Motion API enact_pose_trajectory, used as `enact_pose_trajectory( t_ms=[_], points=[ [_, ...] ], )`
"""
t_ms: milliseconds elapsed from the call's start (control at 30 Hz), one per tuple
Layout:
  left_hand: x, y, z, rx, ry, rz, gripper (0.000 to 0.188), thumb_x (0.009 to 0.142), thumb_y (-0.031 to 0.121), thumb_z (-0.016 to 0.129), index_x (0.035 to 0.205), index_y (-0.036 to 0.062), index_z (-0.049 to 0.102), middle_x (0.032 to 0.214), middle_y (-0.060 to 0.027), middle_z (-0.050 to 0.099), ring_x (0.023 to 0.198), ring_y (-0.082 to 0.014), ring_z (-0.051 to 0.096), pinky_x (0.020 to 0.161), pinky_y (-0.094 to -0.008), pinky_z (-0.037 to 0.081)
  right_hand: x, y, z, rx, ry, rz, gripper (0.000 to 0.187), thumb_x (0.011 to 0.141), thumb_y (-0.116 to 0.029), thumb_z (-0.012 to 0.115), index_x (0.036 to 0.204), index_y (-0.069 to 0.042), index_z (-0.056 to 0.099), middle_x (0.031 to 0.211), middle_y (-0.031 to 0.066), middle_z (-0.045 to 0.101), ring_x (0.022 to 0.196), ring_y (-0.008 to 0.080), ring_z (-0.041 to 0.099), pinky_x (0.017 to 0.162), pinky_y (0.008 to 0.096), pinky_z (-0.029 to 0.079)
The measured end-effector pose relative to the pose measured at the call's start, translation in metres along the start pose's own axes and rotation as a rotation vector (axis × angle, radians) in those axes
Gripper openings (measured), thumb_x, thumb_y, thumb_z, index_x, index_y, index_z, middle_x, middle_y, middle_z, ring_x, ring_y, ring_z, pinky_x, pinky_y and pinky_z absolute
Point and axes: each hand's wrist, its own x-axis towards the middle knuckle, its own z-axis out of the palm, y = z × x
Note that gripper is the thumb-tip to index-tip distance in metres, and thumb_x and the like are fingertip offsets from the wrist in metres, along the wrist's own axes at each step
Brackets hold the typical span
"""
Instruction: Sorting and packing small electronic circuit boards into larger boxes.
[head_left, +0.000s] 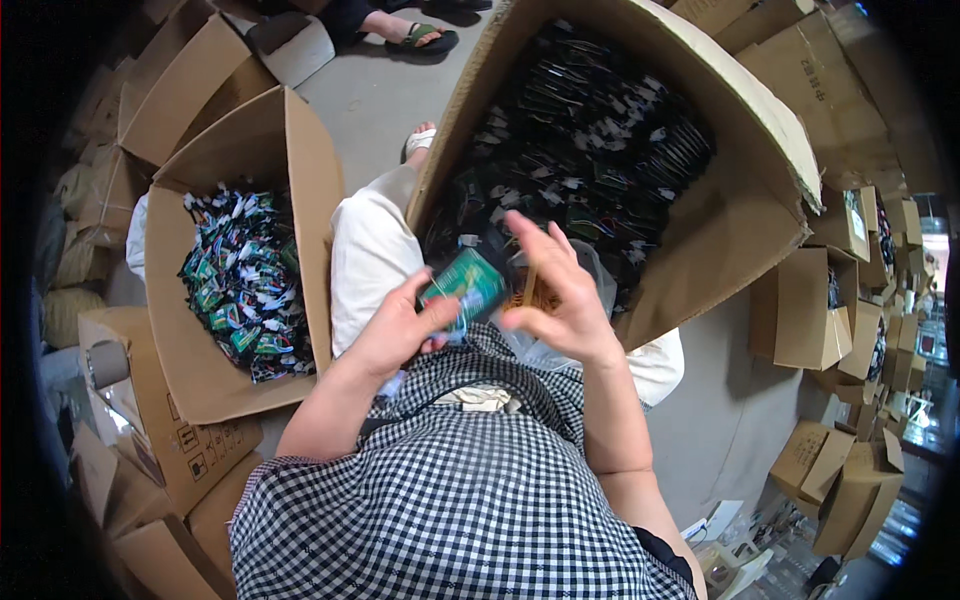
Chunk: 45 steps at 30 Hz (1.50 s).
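My left hand is closed on a green circuit board, with white and blue wires hanging by the fingers; whether several boards are stacked there I cannot tell. Beside it, my right hand has its fingers and thumb spread and slightly blurred. A thin tan rubber band seems to stretch between its thumb and fingers. Under this hand, a clear plastic bag or tub holding orange-tan rubber bands rests in my lap, partly hidden.
Ahead to the right stands a large carton of dark wired boards in rows. A smaller carton on the left holds a heap of green wired boards. More cartons line the right side. Another person's sandalled foot shows at the top.
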Motion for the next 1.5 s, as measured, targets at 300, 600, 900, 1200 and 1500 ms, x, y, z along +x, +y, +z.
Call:
enact_pose_trajectory(
  t_ms=[300, 600, 900, 1200, 1500],
  points=[
    [-0.022, -0.001, -0.101, 0.356, 0.663, 0.081, 0.044, 0.088, 0.026, 0.062, 0.119, 0.0010, 0.043, 0.090, -0.0081, 0.057, 0.064, -0.0094, 0.053, 0.049, -0.0240, 0.044, 0.015, 0.065, -0.038, 0.373, 0.575, 0.624, 0.034, 0.085, -0.009, 0.063, 0.114, 0.007, 0.057, 0.095, 0.0124, 0.067, 0.077, 0.0147, 0.064, 0.074, 0.0262, 0.051],
    [-0.041, -0.046, -0.199, 0.441, 1.031, 0.298, 0.071, 0.091, 0.027, 0.060, 0.142, 0.0030, 0.019, 0.146, -0.0174, 0.022, 0.132, -0.0336, 0.030, 0.106, -0.0413, 0.029, 0.052, 0.239, -0.060, -0.907, -0.075, 0.427, 0.057, 0.078, -0.024, 0.072, 0.129, -0.009, 0.052, 0.124, 0.0168, 0.056, 0.106, 0.0321, 0.058, 0.087, 0.0418, 0.050],
    [-0.013, -0.039, -0.174, 0.526, 0.811, 0.267, 0.051, 0.092, 0.015, 0.055, 0.135, 0.0012, 0.033, 0.139, -0.0160, 0.036, 0.121, -0.0293, 0.045, 0.101, -0.0390, 0.037, 0.097, 0.240, -0.095, -0.608, -0.612, 0.616, 0.049, 0.083, -0.015, 0.065, 0.129, -0.009, 0.051, 0.123, 0.0188, 0.056, 0.114, 0.0318, 0.053, 0.095, 0.0401, 0.045],
    [0.017, 0.025, -0.075, 1.125, 0.689, 0.778, 0.038, 0.081, 0.004, 0.060, 0.118, -0.0012, 0.051, 0.127, -0.0180, 0.049, 0.115, -0.0324, 0.049, 0.099, -0.0381, 0.039, 0.115, 0.134, -0.125, -0.320, -0.418, 0.631, 0.039, 0.081, -0.007, 0.059, 0.119, 0.002, 0.057, 0.093, 0.0149, 0.067, 0.079, 0.0190, 0.063, 0.073, 0.0300, 0.051],
    [0.070, 0.034, 0.047, 1.281, 0.381, 1.271, 0.086, 0.060, 0.029, 0.079, 0.132, 0.0055, 0.039, 0.137, -0.0166, 0.039, 0.126, -0.0356, 0.038, 0.105, -0.0509, 0.027, 0.049, -0.001, -0.078, 0.298, -0.226, 0.687, 0.023, 0.086, -0.010, 0.060, 0.105, 0.002, 0.065, 0.085, 0.0058, 0.067, 0.067, 0.0085, 0.060, 0.060, 0.0239, 0.052]
  ],
)
